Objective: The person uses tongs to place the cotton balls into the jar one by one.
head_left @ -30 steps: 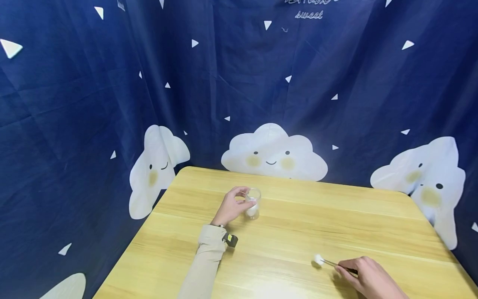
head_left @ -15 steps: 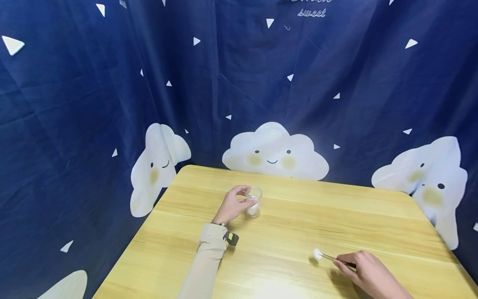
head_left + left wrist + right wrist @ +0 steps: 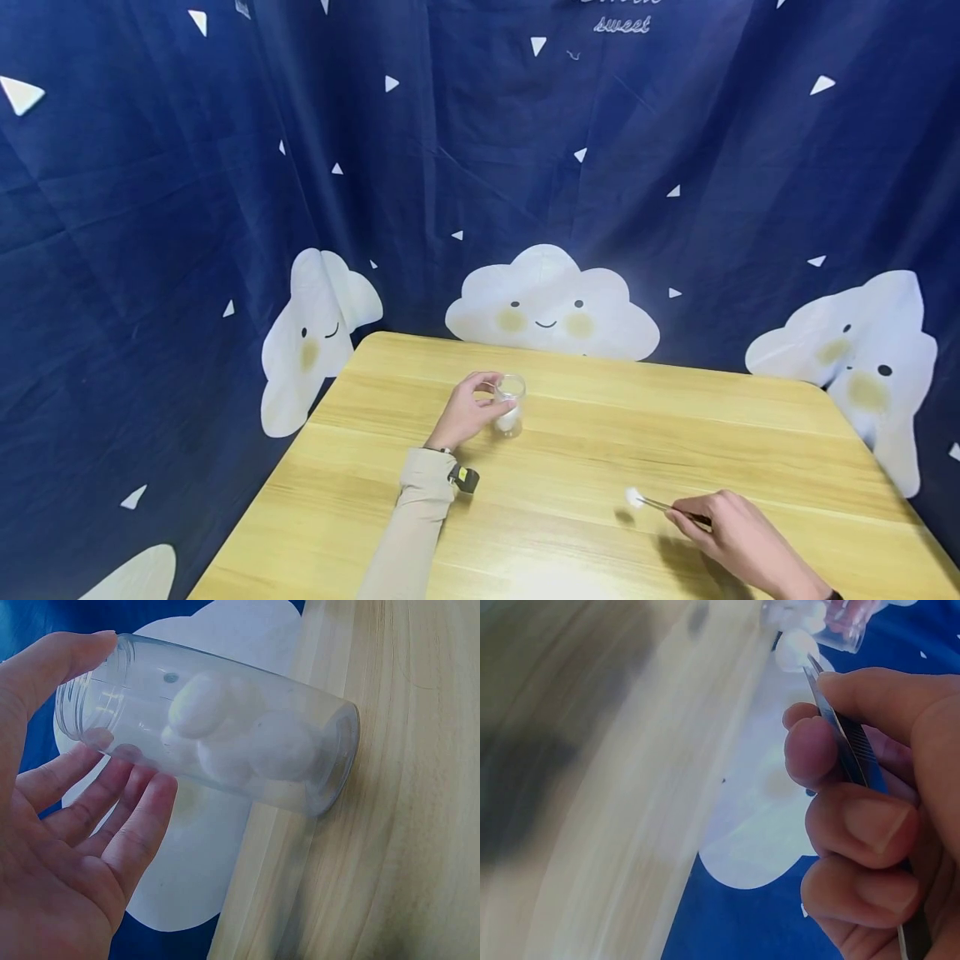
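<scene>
My left hand (image 3: 463,417) holds a clear jar (image 3: 150,701) near its threaded open mouth, thumb on one side and fingers on the other. Several white cotton balls (image 3: 210,705) lie in the jar's lower half. The jar stands upright on the table in the head view. At the lower right, my right hand (image 3: 738,533) grips metal tweezers (image 3: 844,739) between thumb and curled fingers. One white cotton ball (image 3: 633,497) is pinched at the tweezer tips, above the table, with its shadow apart below it.
The wooden table (image 3: 570,467) has a rounded far edge. Behind it hangs a dark blue curtain (image 3: 510,150) printed with white clouds and triangles. A small black camera (image 3: 465,479) sits on my left wrist.
My right hand has risen slightly and moved a little farther from me, carrying the cotton ball up off the table in the tweezers. The left hand and jar stay put.
</scene>
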`<state>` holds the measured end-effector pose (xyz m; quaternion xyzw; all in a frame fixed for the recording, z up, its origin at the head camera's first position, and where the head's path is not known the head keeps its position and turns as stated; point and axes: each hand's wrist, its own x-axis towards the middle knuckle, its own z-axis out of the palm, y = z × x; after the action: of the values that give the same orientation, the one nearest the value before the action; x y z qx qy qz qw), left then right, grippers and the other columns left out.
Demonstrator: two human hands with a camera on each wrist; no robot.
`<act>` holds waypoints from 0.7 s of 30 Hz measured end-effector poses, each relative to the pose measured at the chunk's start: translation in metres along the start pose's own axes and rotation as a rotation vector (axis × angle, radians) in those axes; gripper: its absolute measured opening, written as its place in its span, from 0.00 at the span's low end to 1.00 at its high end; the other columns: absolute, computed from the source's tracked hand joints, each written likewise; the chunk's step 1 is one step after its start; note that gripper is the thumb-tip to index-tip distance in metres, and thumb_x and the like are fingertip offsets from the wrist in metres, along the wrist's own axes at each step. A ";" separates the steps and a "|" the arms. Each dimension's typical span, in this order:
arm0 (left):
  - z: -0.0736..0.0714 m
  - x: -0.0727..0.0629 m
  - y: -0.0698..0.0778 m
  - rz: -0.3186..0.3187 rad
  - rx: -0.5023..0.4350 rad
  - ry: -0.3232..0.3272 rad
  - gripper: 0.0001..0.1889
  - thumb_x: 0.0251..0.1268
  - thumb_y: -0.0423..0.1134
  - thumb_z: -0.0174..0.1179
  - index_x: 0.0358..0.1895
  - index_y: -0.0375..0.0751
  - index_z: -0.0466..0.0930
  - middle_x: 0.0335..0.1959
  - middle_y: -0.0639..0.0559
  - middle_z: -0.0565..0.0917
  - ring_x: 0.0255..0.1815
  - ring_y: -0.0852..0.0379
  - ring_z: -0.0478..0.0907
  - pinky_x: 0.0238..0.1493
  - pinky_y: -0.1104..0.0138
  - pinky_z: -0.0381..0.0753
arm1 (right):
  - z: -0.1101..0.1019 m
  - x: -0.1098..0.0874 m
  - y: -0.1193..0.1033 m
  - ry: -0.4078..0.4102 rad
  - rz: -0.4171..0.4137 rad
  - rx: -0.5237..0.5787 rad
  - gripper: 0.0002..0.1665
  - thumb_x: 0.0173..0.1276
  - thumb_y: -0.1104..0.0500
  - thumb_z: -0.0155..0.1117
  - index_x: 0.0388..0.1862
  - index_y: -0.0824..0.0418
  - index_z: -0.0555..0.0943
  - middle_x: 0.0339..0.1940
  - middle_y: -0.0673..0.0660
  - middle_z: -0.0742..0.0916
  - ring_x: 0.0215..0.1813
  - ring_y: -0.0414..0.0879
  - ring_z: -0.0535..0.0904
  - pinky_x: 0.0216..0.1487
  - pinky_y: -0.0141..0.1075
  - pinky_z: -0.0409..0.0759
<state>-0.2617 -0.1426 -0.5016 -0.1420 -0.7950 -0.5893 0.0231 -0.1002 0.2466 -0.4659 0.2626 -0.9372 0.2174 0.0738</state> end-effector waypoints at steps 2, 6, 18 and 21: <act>0.000 0.000 0.000 -0.002 0.002 0.001 0.30 0.61 0.45 0.75 0.66 0.40 0.78 0.63 0.45 0.80 0.62 0.48 0.78 0.65 0.56 0.86 | 0.000 0.001 -0.001 0.003 -0.002 -0.007 0.19 0.74 0.56 0.67 0.22 0.40 0.78 0.17 0.29 0.63 0.20 0.23 0.54 0.22 0.22 0.58; 0.000 0.000 -0.001 -0.001 0.001 0.001 0.30 0.61 0.45 0.75 0.66 0.40 0.78 0.63 0.43 0.80 0.62 0.47 0.78 0.66 0.55 0.86 | 0.000 0.003 -0.002 0.000 0.004 -0.014 0.18 0.74 0.55 0.67 0.22 0.40 0.79 0.17 0.29 0.64 0.21 0.23 0.55 0.23 0.22 0.58; 0.000 0.000 0.000 0.000 -0.017 0.004 0.29 0.61 0.45 0.75 0.64 0.43 0.79 0.62 0.44 0.81 0.62 0.47 0.78 0.65 0.56 0.86 | -0.003 0.011 -0.007 0.020 -0.003 -0.036 0.23 0.75 0.54 0.67 0.18 0.41 0.74 0.18 0.31 0.58 0.21 0.24 0.51 0.23 0.22 0.55; 0.000 0.000 0.001 -0.004 -0.019 0.005 0.29 0.61 0.45 0.76 0.64 0.44 0.79 0.62 0.46 0.81 0.62 0.48 0.78 0.65 0.56 0.86 | -0.004 0.013 -0.008 0.025 -0.007 -0.040 0.23 0.75 0.54 0.67 0.18 0.40 0.73 0.18 0.31 0.57 0.21 0.24 0.51 0.23 0.22 0.54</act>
<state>-0.2620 -0.1426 -0.5010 -0.1392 -0.7897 -0.5971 0.0227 -0.1067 0.2360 -0.4560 0.2619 -0.9393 0.2017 0.0916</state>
